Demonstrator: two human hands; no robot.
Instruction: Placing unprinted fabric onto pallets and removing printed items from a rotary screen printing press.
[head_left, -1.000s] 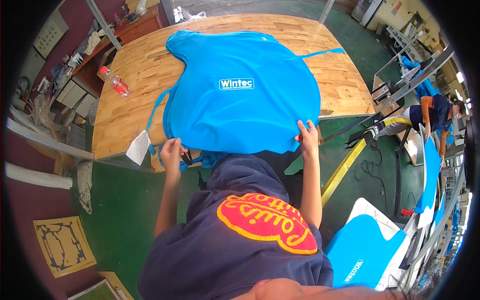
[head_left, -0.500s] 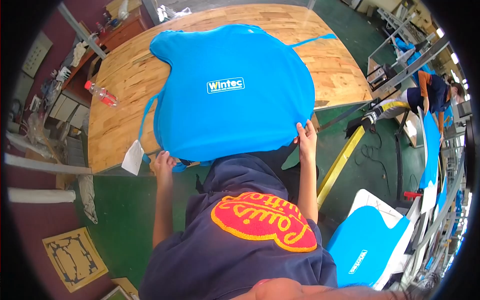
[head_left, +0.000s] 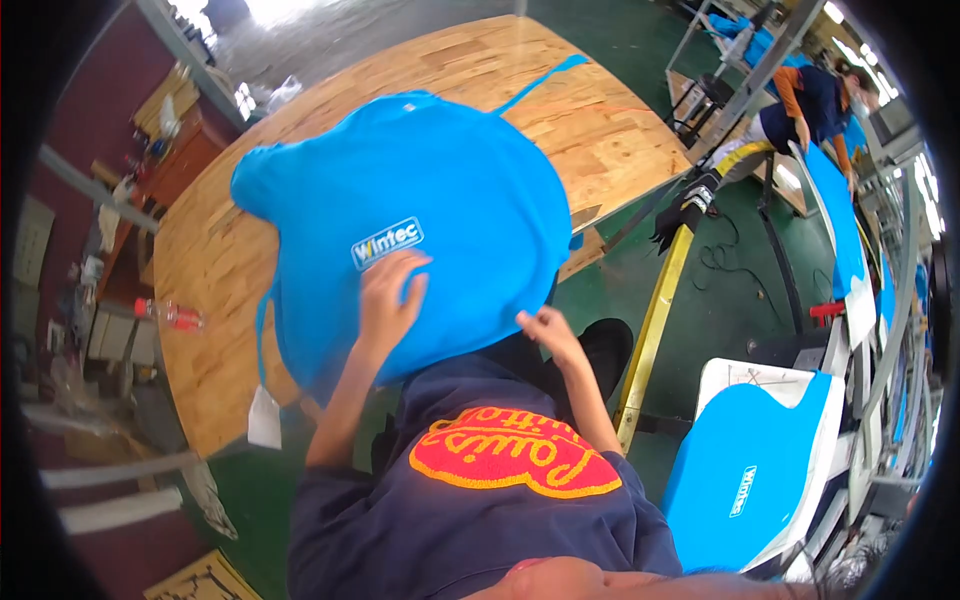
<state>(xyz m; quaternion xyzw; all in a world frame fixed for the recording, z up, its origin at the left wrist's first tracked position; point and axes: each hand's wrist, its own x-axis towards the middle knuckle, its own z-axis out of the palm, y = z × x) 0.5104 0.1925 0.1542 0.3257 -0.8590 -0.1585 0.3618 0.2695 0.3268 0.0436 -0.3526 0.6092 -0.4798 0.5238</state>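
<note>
A large blue fabric saddle cover (head_left: 440,170) lies spread on the wooden table, its near edge hanging toward my lap. A printed logo patch marks its middle. My left hand (head_left: 390,298) is on or just over the cover right below that patch, its thumb apart from the fingers. At the near right edge my right hand (head_left: 547,332) pinches the cloth between thumb and fingers. One blue strap (head_left: 540,82) stretches across the table at the far right. Another strap (head_left: 261,340) hangs along the left side, close to a white paper tag (head_left: 264,418).
On the wooden table (head_left: 200,250) a bottle with a red cap (head_left: 172,314) lies at the left. Another blue piece (head_left: 740,470) rests on a white board at the lower right. A yellow bar (head_left: 655,335) slants up from the floor. Farther right, a co-worker (head_left: 815,110) bends over blue material.
My left hand has left the cover's near left edge and moved up onto its middle. My right hand stays at the right edge. The whole view has shifted and tilted.
</note>
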